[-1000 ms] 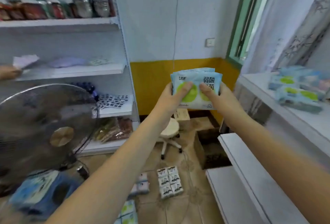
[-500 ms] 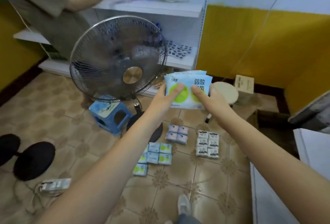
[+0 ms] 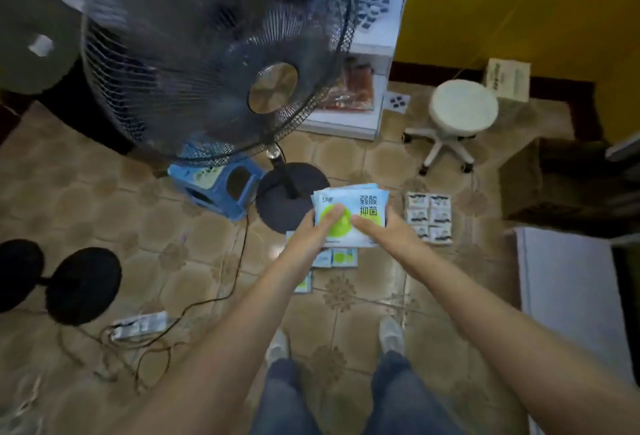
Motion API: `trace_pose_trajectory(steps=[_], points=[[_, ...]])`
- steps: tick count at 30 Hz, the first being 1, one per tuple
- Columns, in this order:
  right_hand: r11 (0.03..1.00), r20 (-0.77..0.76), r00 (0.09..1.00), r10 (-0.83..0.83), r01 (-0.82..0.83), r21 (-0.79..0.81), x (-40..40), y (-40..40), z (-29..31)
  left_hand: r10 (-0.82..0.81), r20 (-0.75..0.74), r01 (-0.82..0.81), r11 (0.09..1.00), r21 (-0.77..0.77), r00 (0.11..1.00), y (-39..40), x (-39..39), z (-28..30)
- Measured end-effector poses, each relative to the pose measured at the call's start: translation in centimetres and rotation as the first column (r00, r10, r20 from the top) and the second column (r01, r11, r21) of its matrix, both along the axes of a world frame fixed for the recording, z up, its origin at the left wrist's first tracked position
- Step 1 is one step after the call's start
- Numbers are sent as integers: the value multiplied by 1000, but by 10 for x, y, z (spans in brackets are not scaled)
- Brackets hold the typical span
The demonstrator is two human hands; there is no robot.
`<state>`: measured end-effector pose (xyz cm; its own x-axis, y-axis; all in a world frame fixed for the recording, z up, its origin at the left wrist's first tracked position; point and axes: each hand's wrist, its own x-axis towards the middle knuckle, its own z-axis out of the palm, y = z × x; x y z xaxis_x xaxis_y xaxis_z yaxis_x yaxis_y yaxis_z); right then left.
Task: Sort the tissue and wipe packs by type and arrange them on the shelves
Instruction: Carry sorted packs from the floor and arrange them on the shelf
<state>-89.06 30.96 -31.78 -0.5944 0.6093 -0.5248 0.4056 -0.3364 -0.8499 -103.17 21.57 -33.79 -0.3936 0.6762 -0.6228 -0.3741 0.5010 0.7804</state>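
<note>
Two hands held one stack of blue-and-green wipe packs (image 3: pixel 349 216) out front, over the floor: left hand (image 3: pixel 317 230) gripped the stack's left edge with thumb on top, right hand (image 3: pixel 377 226) gripped the right edge the same way. Both grips were closed on the stack, neither loose. Below the stack, more matching packs (image 3: pixel 337 258) lay on the tiled floor (image 3: pixel 194 247), and a block of white tissue packs (image 3: pixel 429 216) sat just to the right, apart from them. Step looked like gathering one type before shelving. Next move probably called for freeing one hand to collect the floor packs, or carrying the stack to the white shelf (image 3: pixel 346 123) behind the fan (image 3: pixel 214 53).
</note>
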Motion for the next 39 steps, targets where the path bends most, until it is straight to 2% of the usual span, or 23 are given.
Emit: trace_pose_trajectory(steps=[5,8,10,14,17,20,23,25,27,31,34,39], points=[[953,149,961,-231,255,-165,-20,-45,-130,-162,60,172,961,-217,985,-37,-29,-124],[898,252,909,-333,387,-208,-23,-74,-230,-179,80,195,931,-308,981,-60,-44,-215],[876,344,873,-345,431,-218,-18,-92,-309,-197,55,203,894,-399,979,-79,-56,-284],[850,448,838,-311,456,-264,-9,-118,-464,-331,-125,219,819,-530,935,-120,-82,-432],[853,472,824,-314,463,-241,-12,-122,-579,-467,-226,226,728,-648,855,-139,-94,-538],[880,489,816,-307,440,-181,-38,-121,-658,-579,-277,249,666,-703,767,-153,-107,-640],[909,485,833,-266,385,-162,-61,-117,-737,-583,-312,224,668,-709,750,-152,-119,-720],[948,475,861,-183,283,-148,-78,-110,-779,-526,-320,189,701,-688,788,-145,-123,-762],[972,473,874,-112,196,-132,-92,-107,-815,-412,-290,144,754,-641,864,-142,-129,-796],[996,587,809,-44,78,-33,-96,-109,-857,-162,-280,-8,854,-521,946,-146,-139,-839],[981,572,817,-75,162,-103,-101,-112,-861,-117,-252,-27,863,-505,960,-151,-142,-850],[991,637,761,-126,130,40,-118,-119,-859,-190,-231,32,833,-552,954,-141,-139,-841]])
